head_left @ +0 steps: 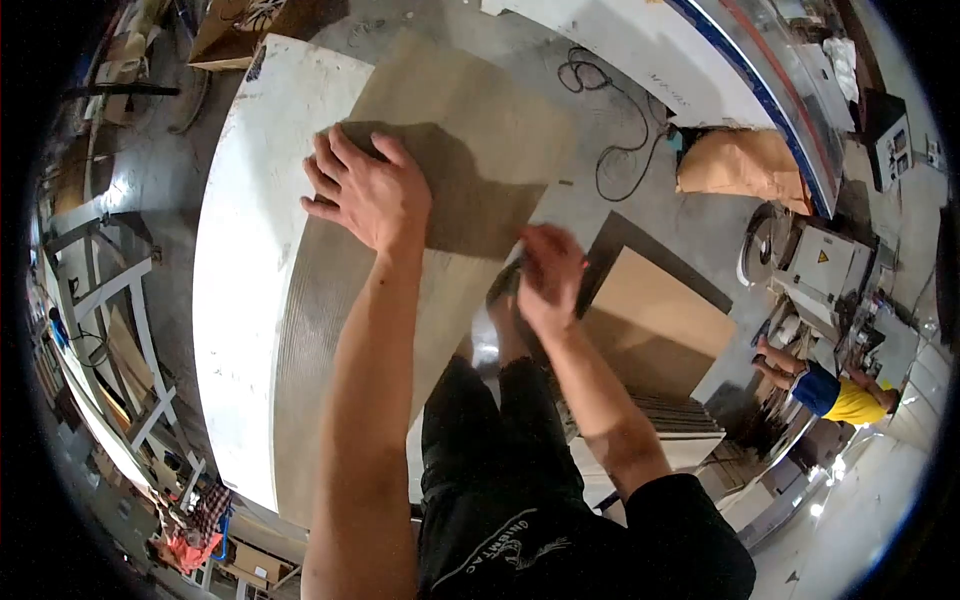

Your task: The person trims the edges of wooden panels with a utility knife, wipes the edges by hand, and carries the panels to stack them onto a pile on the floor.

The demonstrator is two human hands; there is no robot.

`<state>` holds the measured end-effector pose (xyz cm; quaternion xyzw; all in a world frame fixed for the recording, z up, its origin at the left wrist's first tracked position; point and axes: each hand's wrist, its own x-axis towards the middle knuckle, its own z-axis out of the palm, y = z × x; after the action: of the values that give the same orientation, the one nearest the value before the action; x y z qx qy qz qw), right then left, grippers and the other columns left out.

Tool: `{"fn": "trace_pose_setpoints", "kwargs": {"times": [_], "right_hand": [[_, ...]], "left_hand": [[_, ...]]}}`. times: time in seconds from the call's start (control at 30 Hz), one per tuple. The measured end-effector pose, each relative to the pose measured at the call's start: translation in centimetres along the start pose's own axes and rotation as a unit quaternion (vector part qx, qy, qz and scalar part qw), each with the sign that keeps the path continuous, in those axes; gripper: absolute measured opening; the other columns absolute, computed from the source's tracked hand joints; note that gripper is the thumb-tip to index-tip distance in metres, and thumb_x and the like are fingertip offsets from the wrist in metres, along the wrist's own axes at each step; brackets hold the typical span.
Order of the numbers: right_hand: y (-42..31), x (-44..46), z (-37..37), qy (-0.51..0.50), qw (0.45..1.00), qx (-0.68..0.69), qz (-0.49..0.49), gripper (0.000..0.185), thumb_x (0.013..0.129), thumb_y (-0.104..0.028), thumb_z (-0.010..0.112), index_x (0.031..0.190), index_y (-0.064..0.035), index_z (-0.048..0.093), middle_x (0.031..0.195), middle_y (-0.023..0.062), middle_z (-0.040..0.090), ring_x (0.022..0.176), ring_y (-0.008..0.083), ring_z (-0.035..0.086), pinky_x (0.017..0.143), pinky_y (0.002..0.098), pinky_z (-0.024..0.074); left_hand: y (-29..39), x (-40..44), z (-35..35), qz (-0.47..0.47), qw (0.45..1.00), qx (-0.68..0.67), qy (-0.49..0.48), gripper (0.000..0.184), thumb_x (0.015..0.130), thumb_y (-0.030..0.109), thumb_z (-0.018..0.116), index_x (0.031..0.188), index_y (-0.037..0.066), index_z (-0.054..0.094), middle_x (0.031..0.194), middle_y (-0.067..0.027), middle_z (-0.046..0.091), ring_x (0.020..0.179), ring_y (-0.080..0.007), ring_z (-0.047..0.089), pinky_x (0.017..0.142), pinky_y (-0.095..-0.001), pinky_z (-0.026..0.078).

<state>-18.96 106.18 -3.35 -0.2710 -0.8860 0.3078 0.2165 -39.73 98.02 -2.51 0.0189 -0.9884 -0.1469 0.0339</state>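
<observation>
My left hand [372, 192] lies with fingers spread on a thin wood-grain board [490, 110], near its left edge. This board rests on a white-topped table [245, 270], over another grained sheet [310, 330] with a ridged-looking left side. My right hand [550, 275] is just off the board's right edge, blurred by motion, its fingers curled. A small red spot shows beside those fingers; what they hold, if anything, I cannot make out. My hand and arm cast a dark shadow across the board.
A stack of brown panels [665, 320] stands to my right. Beyond lie a black cable [625, 150] on the floor and brown wrapping [745, 165] beside a white machine. A person in a yellow shirt [855, 402] is at far right. Metal frames [145, 330] stand at left.
</observation>
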Motion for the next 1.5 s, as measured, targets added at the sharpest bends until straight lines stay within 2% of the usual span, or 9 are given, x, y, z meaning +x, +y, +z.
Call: {"fn": "trace_pose_setpoints", "kwargs": {"times": [0.17,0.37,0.47,0.57,0.67,0.77,0.9,1.37,1.5], "right_hand": [[-7.2,-10.8,0.5,-0.056,0.997,0.049,0.011,0.026,0.085,0.007,0.064,0.104,-0.0084,0.074,0.101,0.0116,0.068,0.092,0.0313,0.063,0.080,0.0425,0.0490],[-8.5,-12.4,0.4,-0.042,0.997,0.061,-0.036,0.027,0.083,0.006,0.064,0.101,-0.0112,0.073,0.102,0.0059,0.071,0.092,0.0285,0.065,0.083,0.0419,0.0448],[-5.1,-12.3,0.8,-0.061,0.996,0.069,0.012,0.025,0.086,0.005,0.062,0.105,-0.0066,0.071,0.099,0.0095,0.070,0.093,0.0300,0.065,0.078,0.0388,0.0496],[-4.2,-8.4,1.0,0.030,0.996,0.078,0.014,0.023,0.089,0.003,0.063,0.110,-0.0024,0.070,0.105,0.0184,0.070,0.098,0.0372,0.067,0.085,0.0451,0.0536],[-2.6,-5.6,1.8,0.063,0.996,0.062,0.003,0.019,0.092,0.002,0.062,0.109,0.0009,0.068,0.105,0.0199,0.069,0.097,0.0379,0.067,0.085,0.0437,0.0529],[-2.4,-6.2,2.3,0.056,0.996,0.062,0.023,0.018,0.094,0.001,0.061,0.111,0.0000,0.068,0.106,0.0180,0.068,0.100,0.0358,0.065,0.085,0.0408,0.0522],[-3.7,-10.8,3.8,0.045,0.995,0.085,0.000,0.023,0.095,0.001,0.060,0.115,-0.0045,0.070,0.105,0.0141,0.068,0.095,0.0327,0.064,0.083,0.0396,0.0512],[-19.1,-35.7,6.2,-0.029,0.997,0.051,-0.054,0.024,0.095,-0.001,0.058,0.114,-0.0075,0.071,0.091,0.0071,0.069,0.085,0.0302,0.061,0.072,0.0422,0.0470],[-21.9,-42.4,7.8,-0.034,0.991,0.114,-0.064,0.024,0.094,-0.002,0.059,0.113,-0.0081,0.072,0.092,0.0077,0.069,0.084,0.0301,0.060,0.072,0.0425,0.0464]], "left_hand": [[0.4,0.2,-0.4,-0.006,1.000,-0.017,0.006,0.056,0.101,0.041,0.043,0.147,0.009,0.042,0.158,-0.0086,0.036,0.150,-0.0345,0.024,0.120,-0.0638,0.011],[-0.3,0.2,-0.4,0.005,1.000,0.004,-0.025,0.063,0.100,0.042,0.050,0.153,0.011,0.035,0.162,-0.0120,0.030,0.152,-0.0336,0.021,0.121,-0.0613,0.011],[-4.2,0.0,-3.7,0.138,0.983,-0.079,-0.096,0.067,0.099,0.041,0.055,0.155,0.012,0.033,0.164,-0.0128,0.028,0.152,-0.0336,0.021,0.123,-0.0548,0.015],[-15.5,-2.8,-8.4,0.312,0.939,-0.027,-0.145,0.057,0.097,0.032,0.060,0.151,0.022,0.044,0.162,-0.0143,0.031,0.151,-0.0371,0.025,0.124,-0.0503,0.021],[-31.0,-9.1,-13.7,0.294,0.939,-0.032,-0.175,0.059,0.095,0.020,0.062,0.151,0.017,0.046,0.160,-0.0158,0.034,0.147,-0.0412,0.029,0.120,-0.0533,0.027],[-47.5,-17.7,-18.9,0.257,0.954,0.025,-0.150,0.063,0.087,0.025,0.059,0.147,0.011,0.049,0.156,-0.0249,0.036,0.143,-0.0469,0.032,0.117,-0.0597,0.027],[-56.8,-23.4,-22.2,0.207,0.968,0.036,-0.135,0.067,0.083,0.028,0.058,0.147,0.010,0.047,0.157,-0.0265,0.034,0.144,-0.0475,0.030,0.119,-0.0604,0.021],[-57.5,-23.9,-22.1,0.223,0.968,0.015,-0.109,0.062,0.096,0.031,0.055,0.155,0.020,0.041,0.162,-0.0186,0.030,0.148,-0.0391,0.028,0.121,-0.0537,0.019],[-57.8,-24.0,-21.9,0.203,0.971,0.042,-0.117,0.062,0.097,0.035,0.053,0.156,0.026,0.037,0.163,-0.0129,0.028,0.152,-0.0330,0.024,0.124,-0.0593,0.005]]}}
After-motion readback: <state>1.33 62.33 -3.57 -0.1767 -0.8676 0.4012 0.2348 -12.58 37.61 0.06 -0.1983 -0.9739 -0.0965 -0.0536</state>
